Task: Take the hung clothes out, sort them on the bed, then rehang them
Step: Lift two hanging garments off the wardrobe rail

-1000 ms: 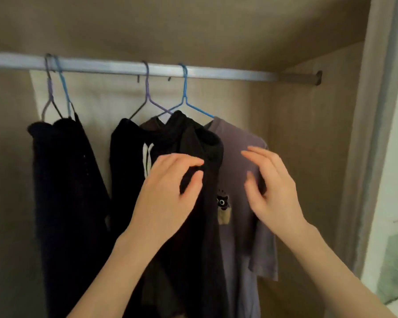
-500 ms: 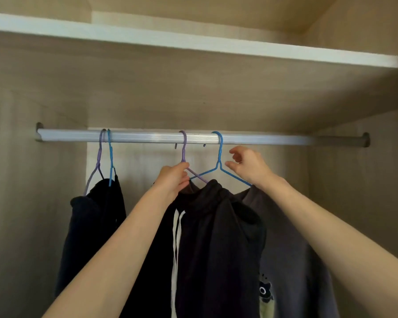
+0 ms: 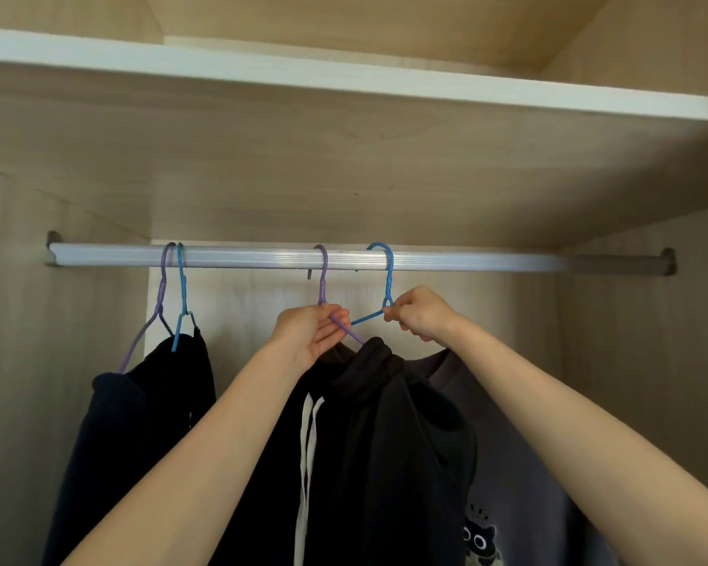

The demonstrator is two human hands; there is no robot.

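Observation:
A silver closet rod (image 3: 466,261) carries several hangers. My left hand (image 3: 311,330) grips the purple hanger (image 3: 323,275) just under its hook; a black hoodie with white drawstrings (image 3: 368,422) hangs from it. My right hand (image 3: 419,314) pinches the neck of the blue hanger (image 3: 389,275), which holds a grey-purple T-shirt with a cat print (image 3: 520,463). Both hooks sit over the rod. Further left, a purple hanger (image 3: 162,288) and a blue hanger (image 3: 180,288) bear dark navy garments (image 3: 140,422).
A wooden shelf with a white front edge (image 3: 344,79) runs close above the rod. The wardrobe's wooden side walls (image 3: 13,361) close in left and right. The rod's right stretch beyond the blue hanger is bare.
Both hands rose from the garments to the hangers and closed on them: left on the purple one, right on the blue one. The view tilted upward.

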